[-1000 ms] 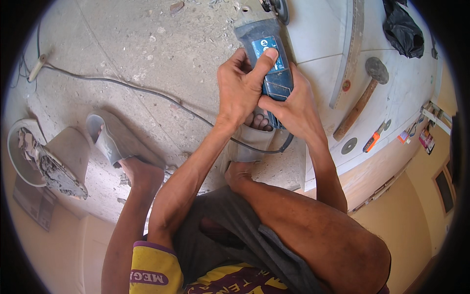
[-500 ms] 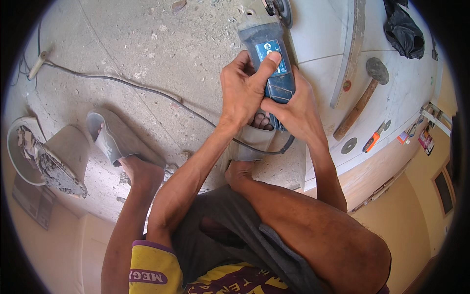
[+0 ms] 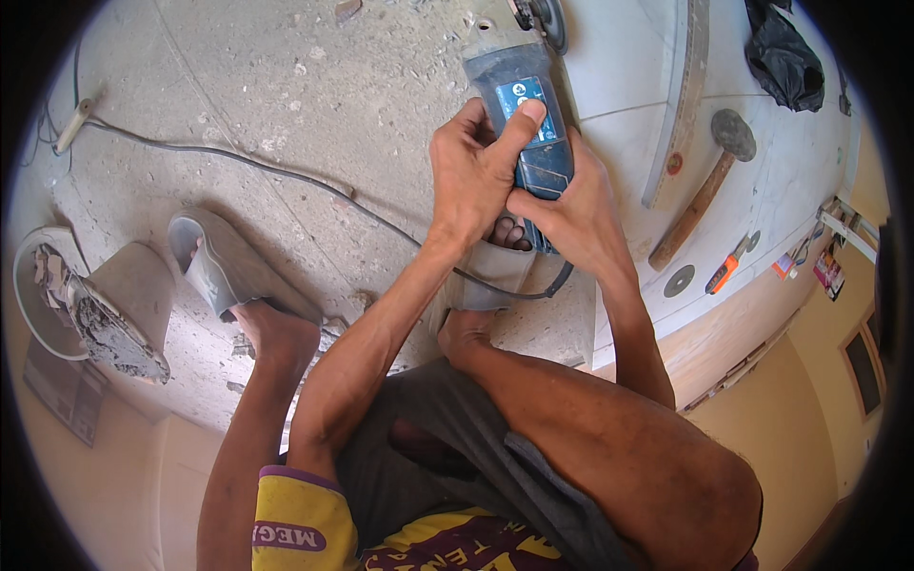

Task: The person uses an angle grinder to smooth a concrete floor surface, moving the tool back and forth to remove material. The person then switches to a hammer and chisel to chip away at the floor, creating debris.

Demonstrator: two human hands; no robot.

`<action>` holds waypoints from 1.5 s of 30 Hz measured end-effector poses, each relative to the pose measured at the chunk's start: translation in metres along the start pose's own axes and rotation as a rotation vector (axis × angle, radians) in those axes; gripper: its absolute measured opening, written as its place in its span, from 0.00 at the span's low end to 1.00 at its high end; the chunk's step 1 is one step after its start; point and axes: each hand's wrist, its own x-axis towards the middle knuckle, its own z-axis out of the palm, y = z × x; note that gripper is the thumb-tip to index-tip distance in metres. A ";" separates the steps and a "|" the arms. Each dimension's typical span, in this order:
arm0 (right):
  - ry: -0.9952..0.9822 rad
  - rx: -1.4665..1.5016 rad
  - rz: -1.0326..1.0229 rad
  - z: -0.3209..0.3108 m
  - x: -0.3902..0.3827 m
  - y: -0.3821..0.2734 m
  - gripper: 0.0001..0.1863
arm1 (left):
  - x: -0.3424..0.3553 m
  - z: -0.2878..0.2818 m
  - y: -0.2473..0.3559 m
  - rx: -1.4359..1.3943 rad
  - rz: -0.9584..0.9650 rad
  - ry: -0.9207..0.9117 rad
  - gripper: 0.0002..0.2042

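Both my hands grip a blue angle grinder [image 3: 545,169] with a grey gear head, held over the edge between rough concrete and pale tiles. My left hand [image 3: 476,176] wraps its body from the left, thumb lying on the blue label. Around the rear of the handle closes my right hand [image 3: 583,211], its thumb across the lower end. The grinder's disc [image 3: 549,24] shows at the top, at the right of the head. A dark power cord [image 3: 286,174] leaves the handle's end and runs left over the floor, crossing my slippered right foot [image 3: 509,236].
Right on the tiles lie a long metal straightedge [image 3: 678,114], a mallet [image 3: 700,205], a cutting disc [image 3: 679,282], an orange-handled tool [image 3: 724,274] and a black plastic bag [image 3: 785,62]. Left are a tipped bucket [image 3: 133,285] with mortar and a cord connector [image 3: 73,127]. Rubble dots the concrete [image 3: 286,86].
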 end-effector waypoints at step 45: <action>-0.023 0.022 0.052 -0.005 -0.019 0.007 0.35 | -0.019 0.005 -0.019 -0.015 -0.023 0.013 0.26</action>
